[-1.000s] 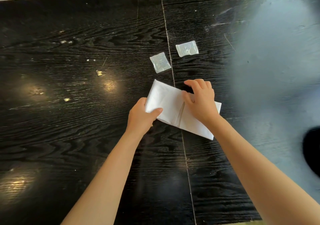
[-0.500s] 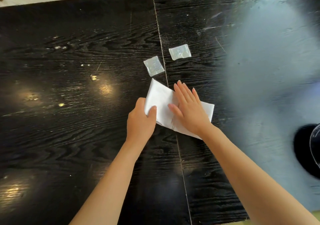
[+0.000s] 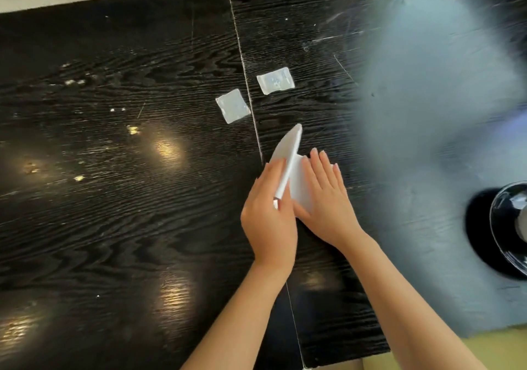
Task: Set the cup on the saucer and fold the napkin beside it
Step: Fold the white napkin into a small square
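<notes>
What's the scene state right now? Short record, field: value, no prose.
surface: black wood-grain table
napkin: white, mid-fold, one half lying flat, the other raised on edge
left hand: holds the raised half
right hand: flat, fingers straight, presses the flat half down
dark round dish: right edge of view, partly cut off, likely the saucer
cup: cannot confirm, only a pale blur at the frame edge
other: two small clear squares beyond the napkin, apart from it
</notes>
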Action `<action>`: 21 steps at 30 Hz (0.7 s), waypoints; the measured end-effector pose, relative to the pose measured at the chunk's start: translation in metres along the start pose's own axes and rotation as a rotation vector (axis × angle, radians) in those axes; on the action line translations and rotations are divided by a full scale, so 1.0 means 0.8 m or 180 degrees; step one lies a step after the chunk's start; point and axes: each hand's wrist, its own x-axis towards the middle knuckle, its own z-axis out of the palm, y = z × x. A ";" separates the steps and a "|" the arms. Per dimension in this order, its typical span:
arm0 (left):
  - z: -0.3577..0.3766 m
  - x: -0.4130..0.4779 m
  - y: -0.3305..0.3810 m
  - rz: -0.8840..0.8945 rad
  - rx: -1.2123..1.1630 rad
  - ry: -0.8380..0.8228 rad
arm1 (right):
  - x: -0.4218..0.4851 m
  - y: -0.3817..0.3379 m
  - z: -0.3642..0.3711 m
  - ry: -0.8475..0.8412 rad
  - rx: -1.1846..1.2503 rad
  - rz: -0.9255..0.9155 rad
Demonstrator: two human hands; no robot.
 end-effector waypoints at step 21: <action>0.046 -0.049 -0.051 0.1532 0.1469 -0.1248 | 0.004 0.035 -0.042 0.0929 0.1954 0.0760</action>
